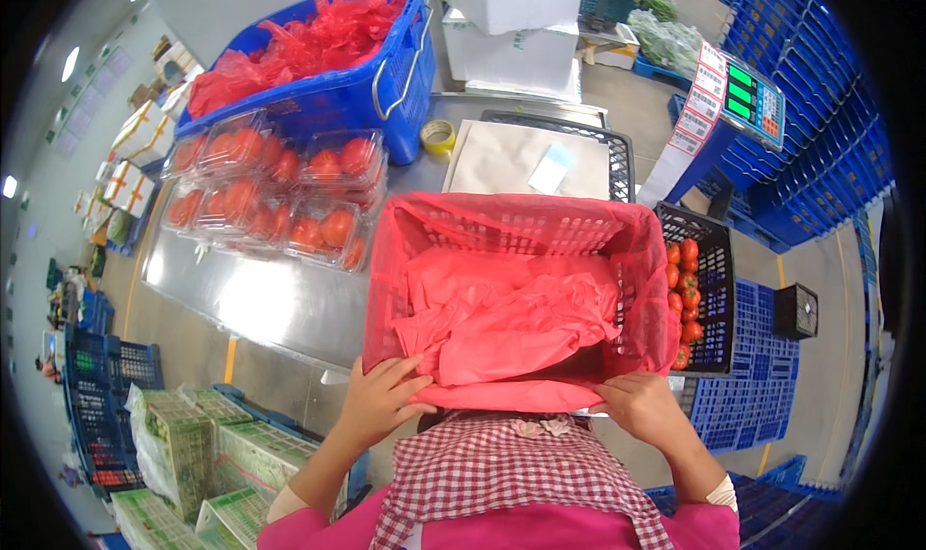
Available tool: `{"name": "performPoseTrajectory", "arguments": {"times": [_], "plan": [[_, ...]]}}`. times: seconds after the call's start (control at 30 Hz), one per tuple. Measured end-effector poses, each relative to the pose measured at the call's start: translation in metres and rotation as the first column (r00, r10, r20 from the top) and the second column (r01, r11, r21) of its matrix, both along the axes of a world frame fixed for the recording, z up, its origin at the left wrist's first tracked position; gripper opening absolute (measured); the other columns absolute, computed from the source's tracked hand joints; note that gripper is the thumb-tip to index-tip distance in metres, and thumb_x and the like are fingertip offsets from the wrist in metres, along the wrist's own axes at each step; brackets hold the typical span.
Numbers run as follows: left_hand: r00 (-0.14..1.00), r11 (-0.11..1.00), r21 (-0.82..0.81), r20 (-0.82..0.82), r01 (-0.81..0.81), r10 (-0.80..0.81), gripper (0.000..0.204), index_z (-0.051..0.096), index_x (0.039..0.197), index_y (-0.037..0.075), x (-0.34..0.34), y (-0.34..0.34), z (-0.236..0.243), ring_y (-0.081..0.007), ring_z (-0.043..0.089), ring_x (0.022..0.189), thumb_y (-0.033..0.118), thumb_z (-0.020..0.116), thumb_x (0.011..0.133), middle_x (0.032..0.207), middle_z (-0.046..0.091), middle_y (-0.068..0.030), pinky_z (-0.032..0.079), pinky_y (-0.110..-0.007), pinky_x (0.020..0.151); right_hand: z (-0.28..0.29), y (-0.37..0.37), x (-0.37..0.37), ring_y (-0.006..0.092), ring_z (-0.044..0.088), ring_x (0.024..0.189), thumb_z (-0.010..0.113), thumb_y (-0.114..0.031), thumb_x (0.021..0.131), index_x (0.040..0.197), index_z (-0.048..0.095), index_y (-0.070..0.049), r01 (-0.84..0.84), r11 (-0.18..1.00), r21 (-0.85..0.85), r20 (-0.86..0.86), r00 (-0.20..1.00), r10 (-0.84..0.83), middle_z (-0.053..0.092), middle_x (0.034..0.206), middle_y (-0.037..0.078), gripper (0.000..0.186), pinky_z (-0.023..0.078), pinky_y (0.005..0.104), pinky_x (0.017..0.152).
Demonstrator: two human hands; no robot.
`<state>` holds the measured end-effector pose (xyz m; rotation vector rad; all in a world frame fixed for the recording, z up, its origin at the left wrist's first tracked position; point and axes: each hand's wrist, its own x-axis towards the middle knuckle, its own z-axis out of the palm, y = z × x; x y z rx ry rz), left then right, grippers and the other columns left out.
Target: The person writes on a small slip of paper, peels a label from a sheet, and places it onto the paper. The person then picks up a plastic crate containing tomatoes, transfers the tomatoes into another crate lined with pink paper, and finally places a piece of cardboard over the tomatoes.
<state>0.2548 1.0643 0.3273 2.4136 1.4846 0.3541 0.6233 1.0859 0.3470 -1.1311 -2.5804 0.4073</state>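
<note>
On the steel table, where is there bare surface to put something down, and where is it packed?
Bare steel table lies between the clear tomato packs and the red-lined crate, running to the near edge. The back is crowded: blue crate, tape roll, black crate.
</note>
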Motion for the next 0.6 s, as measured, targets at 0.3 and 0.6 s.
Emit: {"name": "performPoseTrajectory", "arguments": {"times": [0.3, 0.6], "plan": [[0.915, 0.988, -0.146, 0.404, 0.058, 0.006, 0.019, 0.067, 0.081, 0.013, -0.019, 0.043, 0.036, -0.0155, 0.057, 0.093, 0.027, 0.065, 0.068, 0.081, 0.065, 0.0004, 0.028, -0.044, 0.1, 0.045, 0.062, -0.044, 0.0302, 0.055, 0.06, 0.063, -0.009, 0.07, 0.068, 0.056, -0.004, 0.204, 0.944, 0.259, -0.073, 0.979, -0.192, 0.054, 0.064, 0.011, 0.009, 0.044, 0.0375, 0.053], [0.999, 0.986, 0.163, 0.03, 0.026, -0.031, 0.014, 0.058, 0.07, 0.005, -0.012, 0.096, -0.007, -0.0308, 0.052, 0.098, 0.006, 0.064, 0.057, 0.094, 0.057, -0.0119, 0.031, -0.047, 0.096, -0.024, 0.187, -0.054, 0.0289, 0.047, 0.109, 0.062, -0.023, 0.074, 0.077, 0.066, -0.004, 0.219, 0.957, 0.192, 0.087, 0.967, -0.239, 0.051, 0.117, 0.018, 0.02, 0.031, 0.042, 0.096]]}}
